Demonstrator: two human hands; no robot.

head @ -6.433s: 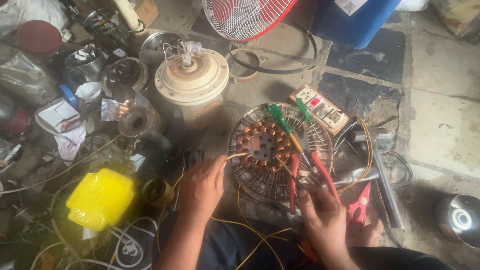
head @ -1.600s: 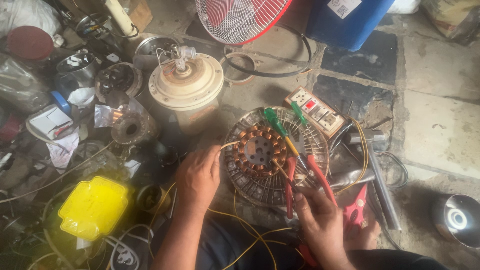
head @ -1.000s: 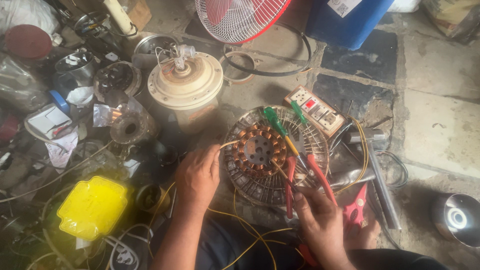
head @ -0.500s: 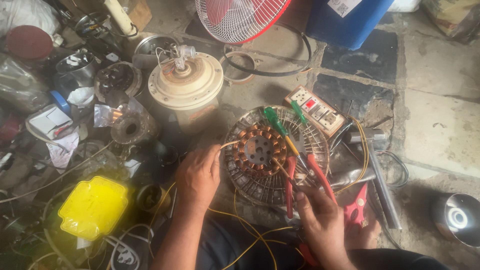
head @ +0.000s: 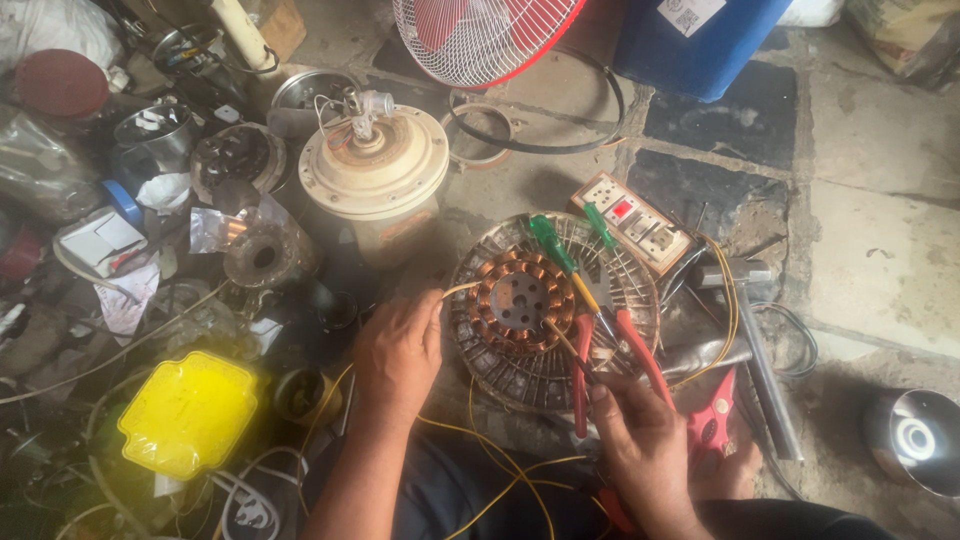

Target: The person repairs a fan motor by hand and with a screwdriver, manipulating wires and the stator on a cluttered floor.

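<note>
Noting positions from left to right. I am seeing a yellow plastic lid [head: 188, 415] lying among loose cables at far left, and a cream fan motor housing [head: 375, 175] standing upright behind my work, well apart from my hands.

My left hand [head: 398, 350] is closing its fingers on a pale wire lead [head: 458, 290], pinching it thumb to forefinger just beside the left rim of the stator. The fan stator [head: 518, 302] is lying flat on the stone floor [head: 880, 230] in front of me, its copper coils [head: 495, 275] ringing a grey hub.

My right hand [head: 645, 440] is gripping red-handled pliers [head: 600, 345], fingers wrapped around both handles; the nose is reaching in over the windings, and I cannot tell whether it is touching copper. Two green-handled screwdrivers [head: 550, 240] are resting across the stator's upper rim. A switch and socket board [head: 632, 222] is lying just behind, and a red cutter [head: 712, 425] is lying beside my right wrist.

Judging progress: the windings are looking fully laid in; the lead is loose in my fingers and not yet joined, and the motor is not yet reassembled.
</note>
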